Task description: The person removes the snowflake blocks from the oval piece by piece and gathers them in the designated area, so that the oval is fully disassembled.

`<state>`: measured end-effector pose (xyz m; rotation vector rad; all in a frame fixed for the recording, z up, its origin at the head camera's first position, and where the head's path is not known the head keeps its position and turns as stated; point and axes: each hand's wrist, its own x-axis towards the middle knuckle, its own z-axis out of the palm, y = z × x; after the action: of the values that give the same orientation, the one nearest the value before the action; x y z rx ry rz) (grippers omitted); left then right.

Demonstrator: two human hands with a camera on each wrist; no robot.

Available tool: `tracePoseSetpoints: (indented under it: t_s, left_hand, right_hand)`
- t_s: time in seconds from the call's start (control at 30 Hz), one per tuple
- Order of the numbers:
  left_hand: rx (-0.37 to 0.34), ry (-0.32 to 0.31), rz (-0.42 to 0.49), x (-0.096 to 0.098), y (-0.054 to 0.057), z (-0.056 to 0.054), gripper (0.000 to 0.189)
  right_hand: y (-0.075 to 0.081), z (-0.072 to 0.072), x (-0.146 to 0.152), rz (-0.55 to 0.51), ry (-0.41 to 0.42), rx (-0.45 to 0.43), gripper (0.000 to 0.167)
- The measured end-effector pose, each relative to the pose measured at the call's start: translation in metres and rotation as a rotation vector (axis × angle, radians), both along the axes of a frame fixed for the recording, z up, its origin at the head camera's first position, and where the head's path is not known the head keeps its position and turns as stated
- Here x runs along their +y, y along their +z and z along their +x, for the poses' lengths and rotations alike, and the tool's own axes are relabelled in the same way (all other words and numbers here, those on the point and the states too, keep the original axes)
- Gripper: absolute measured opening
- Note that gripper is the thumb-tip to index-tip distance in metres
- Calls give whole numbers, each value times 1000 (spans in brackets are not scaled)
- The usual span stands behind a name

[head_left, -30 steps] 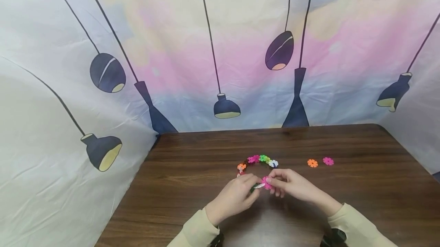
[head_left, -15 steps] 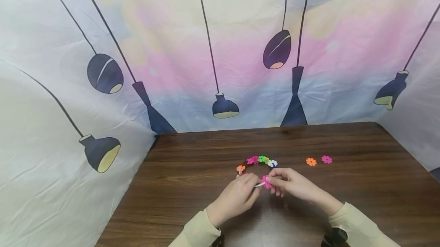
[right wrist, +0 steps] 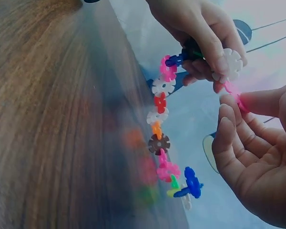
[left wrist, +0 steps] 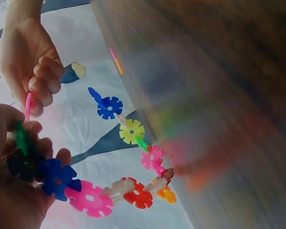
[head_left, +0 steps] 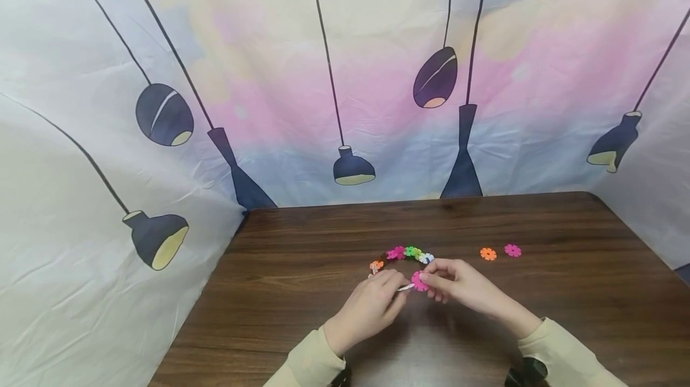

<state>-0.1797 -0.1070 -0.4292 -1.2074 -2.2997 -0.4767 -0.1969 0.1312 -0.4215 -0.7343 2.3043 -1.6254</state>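
My left hand (head_left: 368, 308) pinches a white snowflake disc (right wrist: 234, 65) at the near end of a curved chain of slotted plastic snowflake discs (head_left: 397, 253). Green and dark discs sit among its fingers, and a blue disc (left wrist: 57, 178) lies against them in the left wrist view. My right hand (head_left: 468, 286) pinches a pink snowflake disc (head_left: 418, 281) between thumb and fingers. In the right wrist view the pink disc's edge meets the white disc; how deep the slots engage is hidden. Pink, white, red, orange, brown, green and yellow discs continue the chain to a blue end.
Two loose snowflake discs, one orange (head_left: 488, 254) and one pink (head_left: 513, 250), lie on the brown wooden table (head_left: 302, 243) to the right. Behind the table hangs a cloth (head_left: 388, 135) printed with lamps.
Both hands keep their hold. The right hand and pink disc have risen slightly in the head view. The green piece by the left fingers, visible earlier, is now covered.
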Motion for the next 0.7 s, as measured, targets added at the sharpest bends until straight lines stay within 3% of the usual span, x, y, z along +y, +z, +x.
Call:
tracePoseSetpoints:
  t_s: [0.2, 0.4, 0.53, 0.7]
  left_hand:
    - [21, 12, -9, -2, -1, -1, 8]
    - [-20, -22, -15, -3, -2, -4, 11]
    - [-100, -40, -18, -3, -2, -5, 18]
    - [-293, -21, -9, -5, 0, -5, 29]
  right_hand:
    - [8, -4, 15, -14, -60, 61, 21]
    - [25, -7, 43, -38, -172, 134, 23]
    - [35, -7, 66, -17, -270, 188, 25]
    - [45, -6, 95, 30, -378, 259, 27]
